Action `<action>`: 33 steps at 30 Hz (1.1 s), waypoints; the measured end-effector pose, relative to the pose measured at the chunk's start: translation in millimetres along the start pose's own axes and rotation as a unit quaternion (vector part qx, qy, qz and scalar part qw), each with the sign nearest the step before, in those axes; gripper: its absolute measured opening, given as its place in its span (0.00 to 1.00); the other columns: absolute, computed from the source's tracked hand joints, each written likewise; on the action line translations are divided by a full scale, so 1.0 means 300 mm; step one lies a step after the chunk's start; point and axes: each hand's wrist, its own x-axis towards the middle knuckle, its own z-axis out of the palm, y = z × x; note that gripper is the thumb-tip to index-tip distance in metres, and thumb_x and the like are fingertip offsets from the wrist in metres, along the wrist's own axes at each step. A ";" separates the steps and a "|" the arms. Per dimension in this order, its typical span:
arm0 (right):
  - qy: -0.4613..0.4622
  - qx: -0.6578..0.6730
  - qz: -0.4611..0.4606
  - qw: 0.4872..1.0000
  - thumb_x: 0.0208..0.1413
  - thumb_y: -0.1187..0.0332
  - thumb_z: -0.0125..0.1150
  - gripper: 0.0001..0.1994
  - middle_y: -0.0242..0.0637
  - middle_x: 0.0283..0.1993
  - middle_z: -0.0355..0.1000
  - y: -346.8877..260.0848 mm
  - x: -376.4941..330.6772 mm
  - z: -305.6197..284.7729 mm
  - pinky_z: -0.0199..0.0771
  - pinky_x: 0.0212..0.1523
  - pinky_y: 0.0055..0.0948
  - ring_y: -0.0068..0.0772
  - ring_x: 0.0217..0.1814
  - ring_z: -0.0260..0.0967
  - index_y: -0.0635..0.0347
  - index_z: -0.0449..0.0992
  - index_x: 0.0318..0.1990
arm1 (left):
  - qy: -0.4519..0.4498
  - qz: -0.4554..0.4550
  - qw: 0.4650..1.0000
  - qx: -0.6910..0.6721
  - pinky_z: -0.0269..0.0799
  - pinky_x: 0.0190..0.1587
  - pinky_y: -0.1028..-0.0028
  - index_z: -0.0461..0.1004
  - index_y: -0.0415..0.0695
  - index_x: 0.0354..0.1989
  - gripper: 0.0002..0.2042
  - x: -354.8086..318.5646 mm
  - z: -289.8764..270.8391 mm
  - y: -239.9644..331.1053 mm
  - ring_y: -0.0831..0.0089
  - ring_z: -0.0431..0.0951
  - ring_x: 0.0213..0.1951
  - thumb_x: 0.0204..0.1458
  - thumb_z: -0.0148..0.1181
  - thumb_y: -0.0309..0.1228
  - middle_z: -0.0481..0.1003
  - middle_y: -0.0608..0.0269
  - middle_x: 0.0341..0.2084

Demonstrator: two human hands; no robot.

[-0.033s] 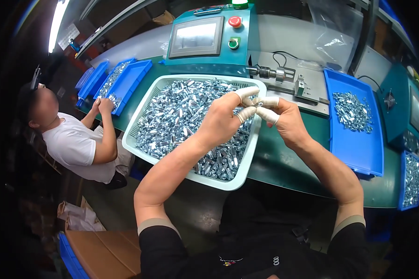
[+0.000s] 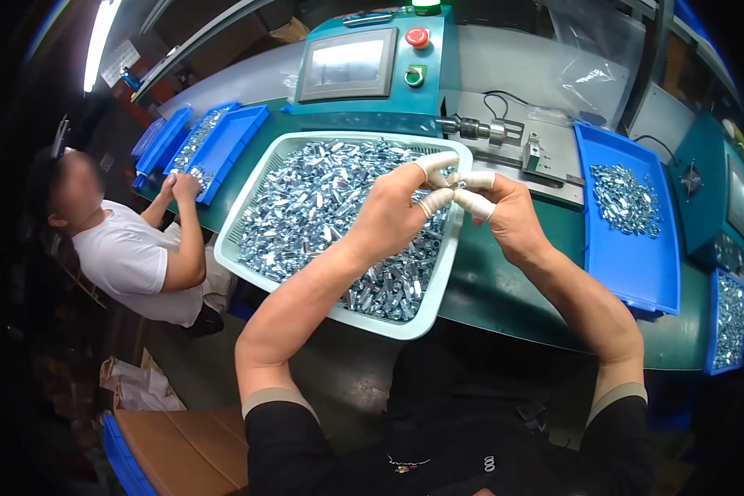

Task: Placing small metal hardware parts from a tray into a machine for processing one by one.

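My left hand [image 2: 388, 211] and my right hand [image 2: 517, 217] meet over the right rim of a pale green plastic basket [image 2: 238, 221]. White covers wrap several of my fingertips. A small silvery metal part [image 2: 460, 187] shows between the pinched fingertips of both hands; the fingers hide most of it. The basket is heaped with short, shiny, elongated metal pieces [image 2: 314, 202] that look like long hex nuts.
Behind the basket stands a teal machine [image 2: 376, 112] with a screen and red button; its chuck [image 2: 471, 128] points right. A blue tray [image 2: 632, 269] with metal pieces lies right. At left, a co-worker [image 2: 136, 248] handles pieces over blue trays [image 2: 231, 153].
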 end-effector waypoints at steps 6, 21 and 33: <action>-0.010 0.060 -0.002 0.998 0.64 0.65 0.70 0.15 0.37 0.52 0.81 -0.062 0.046 -0.019 0.76 0.40 0.26 0.31 0.53 0.80 0.61 0.79 0.53 | 0.007 -0.033 0.999 -0.026 0.78 0.44 0.65 0.75 0.42 0.63 0.23 -0.038 -0.046 -0.013 0.63 0.84 0.39 0.58 0.69 0.25 0.84 0.57 0.36; 0.166 -0.289 0.039 0.942 0.63 0.68 0.69 0.10 0.35 0.39 0.82 0.023 0.254 -0.541 0.75 0.35 0.22 0.20 0.37 0.76 0.64 0.82 0.48 | -0.021 -0.018 1.000 -0.001 0.77 0.46 0.67 0.76 0.40 0.62 0.23 -0.015 -0.027 0.001 0.65 0.84 0.39 0.57 0.69 0.23 0.84 0.58 0.35; 0.118 -0.329 0.113 0.930 0.62 0.63 0.72 0.12 0.32 0.34 0.81 -0.007 0.347 -0.549 0.76 0.33 0.24 0.21 0.33 0.76 0.63 0.83 0.42 | -0.041 -0.030 0.999 0.009 0.77 0.42 0.67 0.76 0.41 0.62 0.22 -0.019 -0.029 -0.007 0.65 0.83 0.37 0.57 0.69 0.24 0.83 0.59 0.35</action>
